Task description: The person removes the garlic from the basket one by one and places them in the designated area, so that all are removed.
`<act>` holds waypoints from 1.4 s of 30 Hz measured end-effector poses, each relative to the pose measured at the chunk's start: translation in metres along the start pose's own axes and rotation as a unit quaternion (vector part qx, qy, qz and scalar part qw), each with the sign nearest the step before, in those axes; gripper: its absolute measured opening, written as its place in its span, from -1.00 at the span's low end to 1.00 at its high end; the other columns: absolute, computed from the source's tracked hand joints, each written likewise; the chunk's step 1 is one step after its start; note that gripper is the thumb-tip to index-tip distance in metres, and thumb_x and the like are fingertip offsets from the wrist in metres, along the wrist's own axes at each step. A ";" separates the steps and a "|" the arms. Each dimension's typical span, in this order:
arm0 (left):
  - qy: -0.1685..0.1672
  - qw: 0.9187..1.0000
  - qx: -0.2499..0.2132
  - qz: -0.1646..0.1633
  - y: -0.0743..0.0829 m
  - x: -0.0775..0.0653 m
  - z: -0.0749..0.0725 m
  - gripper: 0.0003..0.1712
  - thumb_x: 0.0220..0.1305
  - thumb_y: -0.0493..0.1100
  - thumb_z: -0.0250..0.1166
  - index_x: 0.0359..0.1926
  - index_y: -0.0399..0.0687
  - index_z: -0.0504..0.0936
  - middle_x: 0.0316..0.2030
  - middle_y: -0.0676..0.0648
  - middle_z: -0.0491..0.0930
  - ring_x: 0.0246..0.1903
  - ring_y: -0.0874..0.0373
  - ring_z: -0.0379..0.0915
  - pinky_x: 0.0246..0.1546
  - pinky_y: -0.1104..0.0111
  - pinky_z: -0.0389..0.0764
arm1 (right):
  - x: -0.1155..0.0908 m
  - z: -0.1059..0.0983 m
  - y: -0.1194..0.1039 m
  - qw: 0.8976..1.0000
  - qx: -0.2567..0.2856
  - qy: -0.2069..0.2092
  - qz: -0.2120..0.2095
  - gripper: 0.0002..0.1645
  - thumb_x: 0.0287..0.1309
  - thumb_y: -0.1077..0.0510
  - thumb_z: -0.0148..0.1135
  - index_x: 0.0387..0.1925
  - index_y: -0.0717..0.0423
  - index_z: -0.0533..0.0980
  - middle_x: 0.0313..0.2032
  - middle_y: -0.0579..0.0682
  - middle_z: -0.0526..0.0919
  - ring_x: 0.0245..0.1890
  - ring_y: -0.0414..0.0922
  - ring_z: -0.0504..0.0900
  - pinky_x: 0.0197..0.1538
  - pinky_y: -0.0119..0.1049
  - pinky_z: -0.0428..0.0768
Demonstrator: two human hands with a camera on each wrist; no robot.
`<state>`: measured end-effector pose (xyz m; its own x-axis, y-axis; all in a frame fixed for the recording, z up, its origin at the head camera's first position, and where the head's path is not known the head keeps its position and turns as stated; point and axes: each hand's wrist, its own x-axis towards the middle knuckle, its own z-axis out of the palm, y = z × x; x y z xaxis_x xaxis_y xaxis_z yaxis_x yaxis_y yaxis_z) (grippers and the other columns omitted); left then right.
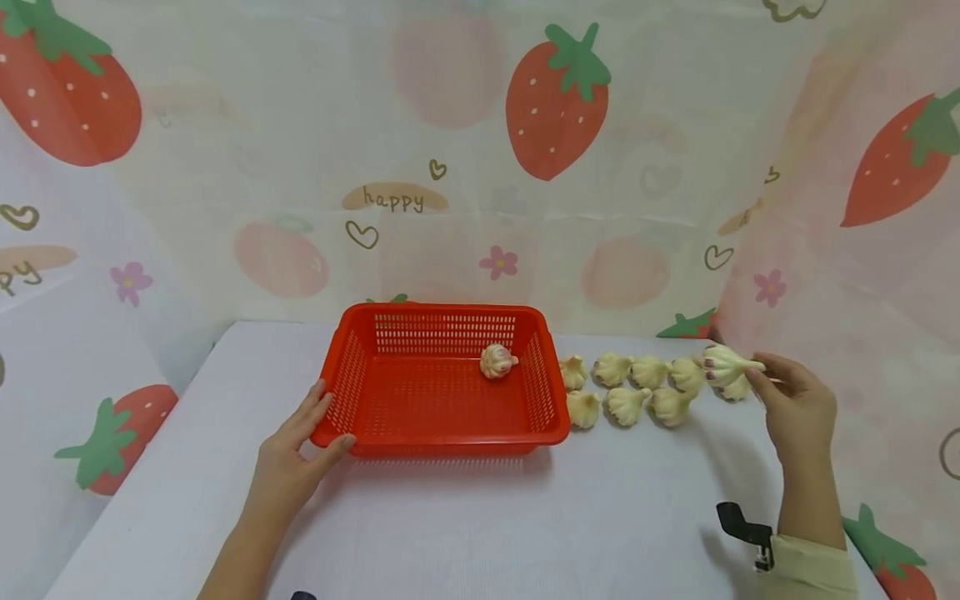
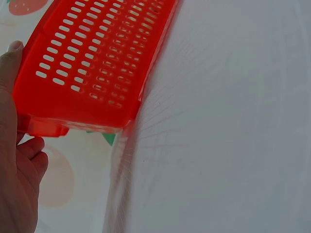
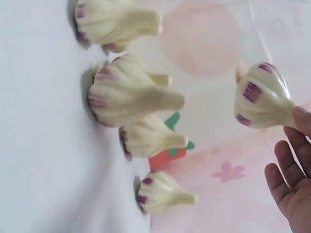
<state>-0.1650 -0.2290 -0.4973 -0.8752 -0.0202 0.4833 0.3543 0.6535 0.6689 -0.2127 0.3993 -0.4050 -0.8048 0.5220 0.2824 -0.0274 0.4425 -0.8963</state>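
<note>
A red plastic basket (image 1: 427, 446) with slotted walls stands on the white table, one garlic bulb (image 1: 497, 361) lying inside toward its back right. My left hand (image 1: 288, 458) holds the basket's front left corner, thumb at the front rim and fingers along the left side. In the left wrist view, fingertips (image 2: 40, 162) curl by the rim. Off to the right, my right hand (image 1: 802, 412) pinches a purple-streaked garlic bulb (image 1: 722, 365) by its stem, raised above the table. Two rows of garlic bulbs (image 1: 626, 406) sit between basket and right hand.
Standing bulbs (image 3: 131, 94) crowd the right wrist view, beside the lifted one. A strawberry-print curtain (image 1: 450, 108) closes off the back and both sides. White tabletop (image 1: 480, 525) stretches in front of the basket.
</note>
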 end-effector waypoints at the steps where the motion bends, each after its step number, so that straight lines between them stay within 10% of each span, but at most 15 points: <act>1: 0.000 1.000 0.000 -0.001 0.000 0.000 0.000 -0.08 0.14 -0.03 0.57 0.49 0.02 0.39 0.52 0.09 0.27 0.49 0.06 0.22 0.20 0.81 0.18 | 0.001 -0.001 0.002 1.000 -0.001 0.001 0.010 -0.59 0.25 0.18 0.44 0.13 0.10 0.68 -0.27 -0.50 0.65 -0.30 -0.49 0.62 -0.31 -0.73 0.51; 42: 0.001 1.000 0.005 0.001 0.000 0.000 0.000 -0.10 0.15 -0.02 0.57 0.47 -0.03 0.42 0.51 0.07 0.29 0.48 0.08 0.24 0.19 0.82 0.19 | 0.013 0.001 0.087 0.990 -0.101 -0.094 0.041 -0.43 0.30 0.04 0.40 0.20 0.34 0.56 -0.42 -0.69 0.49 -0.31 -0.64 0.46 -0.26 -0.70 0.44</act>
<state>-0.1653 -0.2289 -0.4973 -0.8739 -0.0209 0.4857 0.3525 0.6607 0.6628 -0.2256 0.4435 -0.4792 -0.8962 0.4255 0.1253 0.1465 0.5506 -0.8218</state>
